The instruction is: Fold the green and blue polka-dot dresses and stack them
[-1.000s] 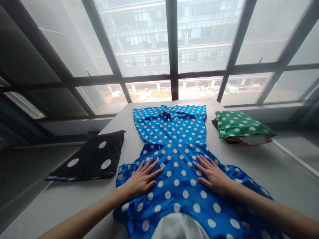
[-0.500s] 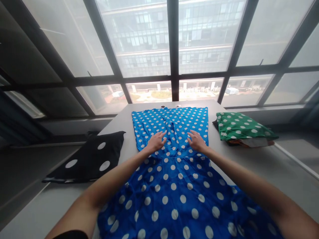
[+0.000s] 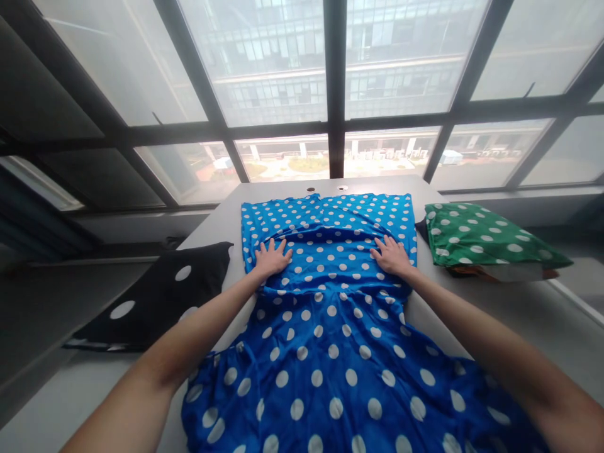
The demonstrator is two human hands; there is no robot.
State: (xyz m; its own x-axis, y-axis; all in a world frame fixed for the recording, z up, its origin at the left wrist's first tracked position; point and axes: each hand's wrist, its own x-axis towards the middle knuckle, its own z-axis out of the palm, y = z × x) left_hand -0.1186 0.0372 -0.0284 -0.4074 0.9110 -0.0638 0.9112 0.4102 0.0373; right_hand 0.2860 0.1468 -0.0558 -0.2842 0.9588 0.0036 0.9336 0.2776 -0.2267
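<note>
Three polka-dot garments on one grey table (image 3: 495, 308): a blue dress (image 3: 330, 327) in the middle, a black one (image 3: 160, 296) off to the left, a green one (image 3: 481, 236) on the right, sitting on top of some other folded stuff I can't make out. Two small round holes (image 3: 326, 188) in the tabletop just past the dress's far edge, and a big window (image 3: 330, 75) behind it all.

The dress is bright blue with white dots, laid flat and lengthwise down the table, top end toward the window, skirt spreading wide toward the camera. There's a gathered waist seam below the hands and a curved ridge of fabric running across the chest between them.

Both arms are stretched far forward, bare, angling in from the bottom corners. Left hand (image 3: 272, 257) is palm down on the left side of the bodice, fingers spread and flat, not gripping anything. Right hand (image 3: 391, 255) mirrors it on the right side, also flat with fingers open and pressing on the cloth. The hands are well apart, each near its own side edge of the dress.
</note>
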